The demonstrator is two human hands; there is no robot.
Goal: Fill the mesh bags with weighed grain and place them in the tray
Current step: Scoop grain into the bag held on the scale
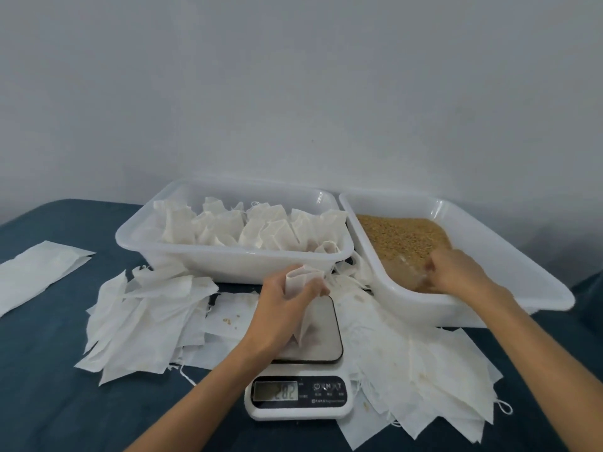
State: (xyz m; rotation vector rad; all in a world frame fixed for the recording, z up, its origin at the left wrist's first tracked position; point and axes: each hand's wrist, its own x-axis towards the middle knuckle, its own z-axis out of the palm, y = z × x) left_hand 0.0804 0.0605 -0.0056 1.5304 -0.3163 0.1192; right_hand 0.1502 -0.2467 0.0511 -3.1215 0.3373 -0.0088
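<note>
A: Where is the mesh bag [301, 305] at this moment?

B: It stands on the plate of the scale [298, 394], near the person. The left hand [287, 296] grips its upper part, with the fingers curled around the gathered mouth. The display seems to read 282, but the digits are not very sharp.

A: And the right hand [453, 270]?

B: It is inside the grain tray [509, 256] on the right, down in the grain [404, 236] at the near end. The fingers bend downward as if they scoop, and there may be a clear scoop under them, but it is blurred. So one cannot tell if the hand is closed on something.

A: How will the bag handle?

B: The cloth looks thin and soft, so it probably has no shape of its own and sinks down when nobody holds it. With grain inside, the bottom should become heavy and the top stays loose. The best place to hold is the neck, just under the opening, so the grain does not spill.

A: And after the weighing?

B: It should go to the left tray [137, 238], at the far side, where many filled bags [248, 228] already stand close together. Empty bags [146, 318] lie flat around the scale.
</note>
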